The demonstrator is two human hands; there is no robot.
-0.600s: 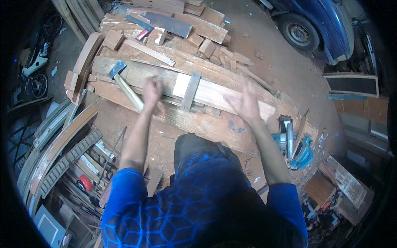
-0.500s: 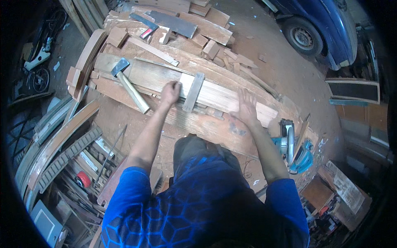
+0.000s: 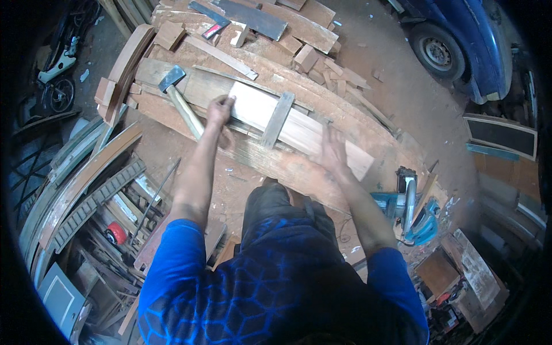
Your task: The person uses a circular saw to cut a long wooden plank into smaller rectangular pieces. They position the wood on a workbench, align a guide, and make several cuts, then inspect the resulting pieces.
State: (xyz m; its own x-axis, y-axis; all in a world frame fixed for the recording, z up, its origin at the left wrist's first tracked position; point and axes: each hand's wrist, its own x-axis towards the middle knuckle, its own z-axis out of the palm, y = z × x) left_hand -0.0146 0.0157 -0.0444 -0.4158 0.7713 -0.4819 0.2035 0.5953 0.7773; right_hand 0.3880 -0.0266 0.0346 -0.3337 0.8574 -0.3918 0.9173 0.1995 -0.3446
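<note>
Pale board [image 3: 253,106]: slid leftward under the crosspiece since the earlier frame, so that more of it shows on the left of that piece; both hands shift left along with it
Head view, board: lies aslant across the bench [image 3: 282,168], left end on an old plank [image 3: 198,87], right end past the right hand
Crosspiece [image 3: 278,121]: short grey strip, laid across the board near its middle, between the two hands
Left hand [image 3: 219,112]: narrow, fingers curled, touching the board's left end at the near corner; whether it pinches the board, I cannot tell
Right hand [image 3: 334,150]: wide, fingers extended, lying on the board's right part; slightly blurred
Hammer [image 3: 185,109]: just left of the left hand; head on the old plank, pale handle slanting down toward the wrist
Saw [image 3: 410,198]: teal, at the bench's right end, apart from the right hand
Far side of bench: square [image 3: 214,29] with a red part; dark plank [image 3: 253,18]; wood blocks [image 3: 306,57] in a heap
Floor beyond: blue car [image 3: 489,52], upper right
</note>
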